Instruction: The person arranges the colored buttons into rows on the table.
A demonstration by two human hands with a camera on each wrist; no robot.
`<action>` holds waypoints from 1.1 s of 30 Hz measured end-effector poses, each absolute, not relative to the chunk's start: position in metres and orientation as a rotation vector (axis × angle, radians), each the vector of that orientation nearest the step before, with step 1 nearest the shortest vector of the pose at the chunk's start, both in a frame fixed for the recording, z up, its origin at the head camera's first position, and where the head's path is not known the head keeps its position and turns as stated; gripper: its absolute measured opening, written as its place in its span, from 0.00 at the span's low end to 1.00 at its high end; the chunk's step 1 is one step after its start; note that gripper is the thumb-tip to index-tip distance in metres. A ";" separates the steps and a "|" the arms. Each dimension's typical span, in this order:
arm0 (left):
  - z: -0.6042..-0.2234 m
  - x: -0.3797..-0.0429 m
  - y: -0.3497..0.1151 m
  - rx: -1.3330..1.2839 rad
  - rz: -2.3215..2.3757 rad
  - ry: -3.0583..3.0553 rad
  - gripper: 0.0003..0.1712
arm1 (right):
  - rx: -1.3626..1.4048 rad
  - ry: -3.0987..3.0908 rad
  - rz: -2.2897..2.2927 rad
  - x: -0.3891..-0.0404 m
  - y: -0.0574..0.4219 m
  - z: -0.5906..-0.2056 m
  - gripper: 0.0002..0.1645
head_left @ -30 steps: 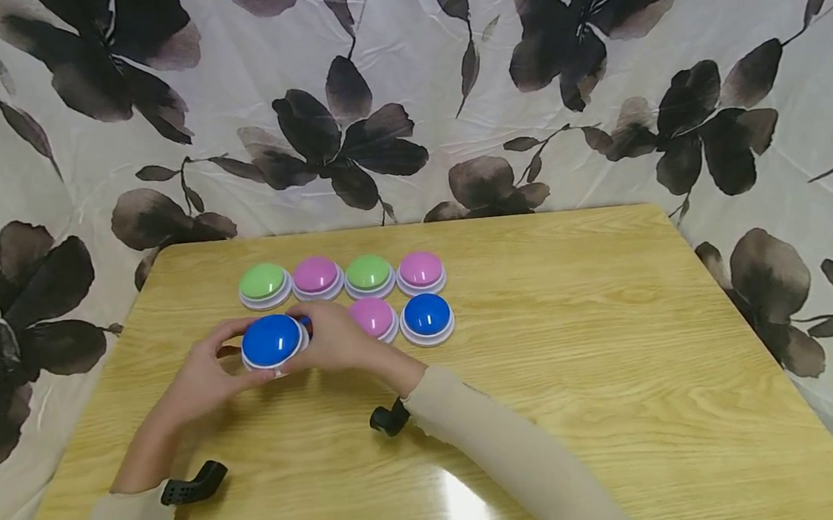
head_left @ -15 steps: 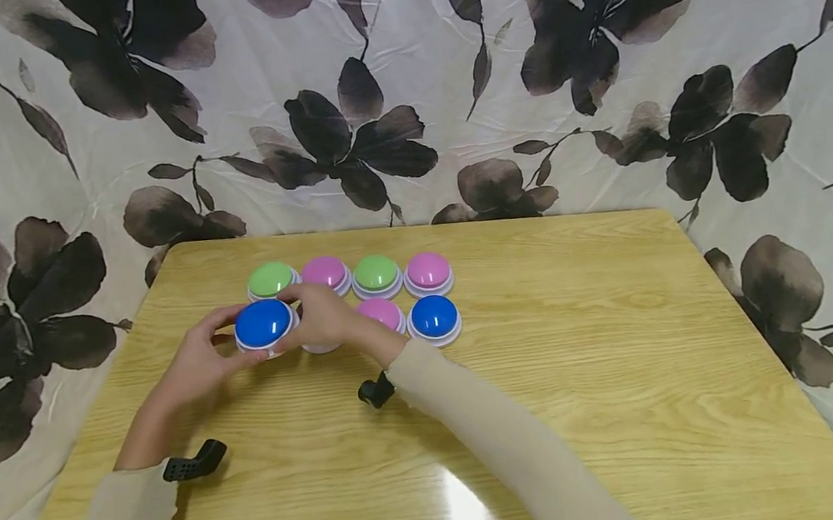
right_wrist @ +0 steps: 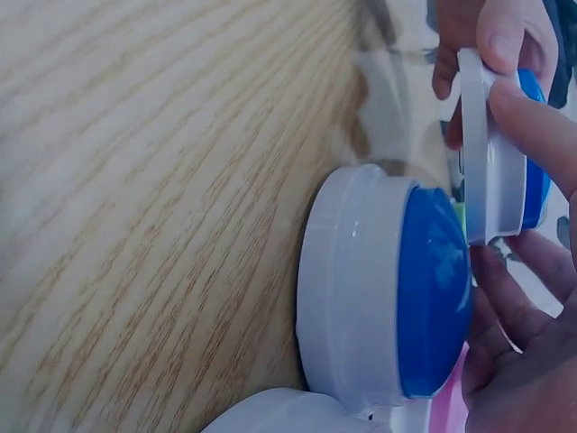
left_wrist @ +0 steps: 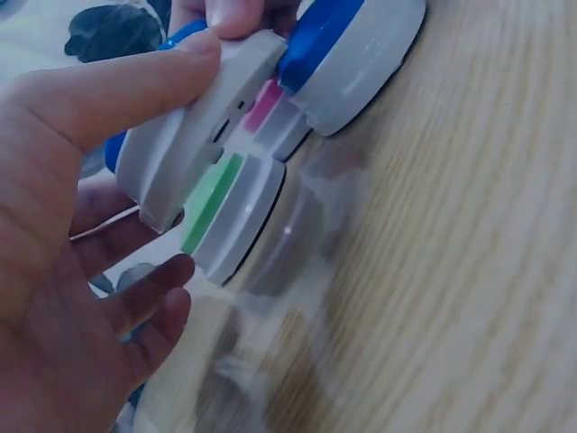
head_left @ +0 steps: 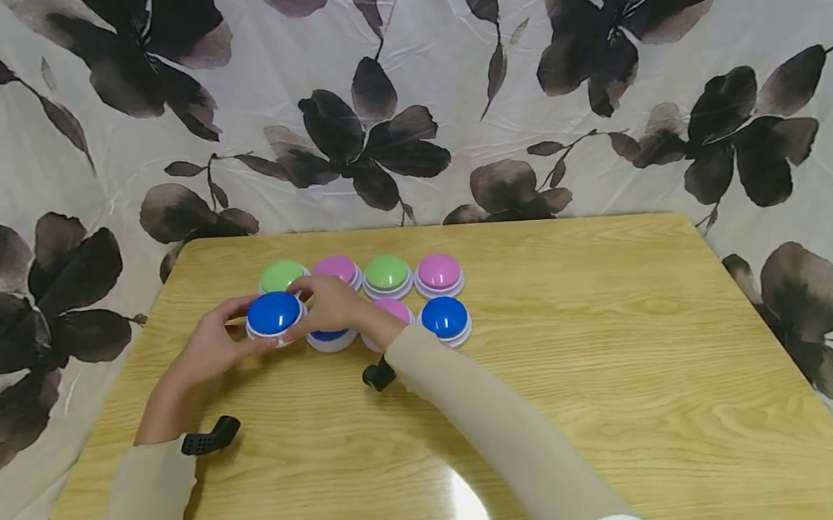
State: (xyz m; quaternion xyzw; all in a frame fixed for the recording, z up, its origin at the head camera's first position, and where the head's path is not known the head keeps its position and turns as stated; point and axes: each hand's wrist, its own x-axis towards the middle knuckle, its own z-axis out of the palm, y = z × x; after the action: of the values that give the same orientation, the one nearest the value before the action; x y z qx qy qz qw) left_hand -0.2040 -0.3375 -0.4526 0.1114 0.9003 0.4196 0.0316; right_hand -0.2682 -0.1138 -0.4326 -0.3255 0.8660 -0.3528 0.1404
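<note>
A blue dome push button (head_left: 273, 313) with a white base is held up off the table between both hands. My left hand (head_left: 210, 347) grips its left side, thumb along the near rim. From the right, my right hand (head_left: 336, 305) pinches the same button. In the left wrist view the button's white base (left_wrist: 185, 135) is tilted, its underside facing the table. Below the right hand, a second blue button (head_left: 330, 340) stands on the table, partly covered; it shows large in the right wrist view, apart from the held button.
Behind the hands is a row of green (head_left: 282, 274), pink (head_left: 337, 268), green (head_left: 387, 272) and pink (head_left: 438, 271) buttons. To the right of the hands stand a partly hidden pink button (head_left: 397, 308) and a blue button (head_left: 445, 317). The wooden table (head_left: 583, 344) meets a floral cloth (head_left: 480, 137).
Both hands have moved the held blue button back and slightly left, over the front of the left green button. The blue button beneath the right hand has come into view. The head view has shifted slightly.
</note>
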 end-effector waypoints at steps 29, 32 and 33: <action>-0.466 -0.209 -0.342 0.173 1.261 2.733 0.51 | -0.952 2.536 -0.900 -0.277 -0.126 -0.442 0.46; -0.466 -0.209 -0.344 0.176 1.264 2.735 0.50 | -0.954 2.533 -0.875 -0.277 -0.127 -0.442 0.47; -0.466 -0.209 -0.345 0.182 1.267 2.739 0.50 | -0.957 2.533 -0.868 -0.278 -0.127 -0.442 0.47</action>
State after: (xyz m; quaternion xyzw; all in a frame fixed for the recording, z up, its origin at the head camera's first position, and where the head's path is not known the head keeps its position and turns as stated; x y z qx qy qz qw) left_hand -0.2094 -0.3446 -0.4659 0.0600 0.9044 0.4184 0.0589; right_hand -0.2779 -0.1274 -0.4419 -0.3329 0.8809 -0.3019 0.1486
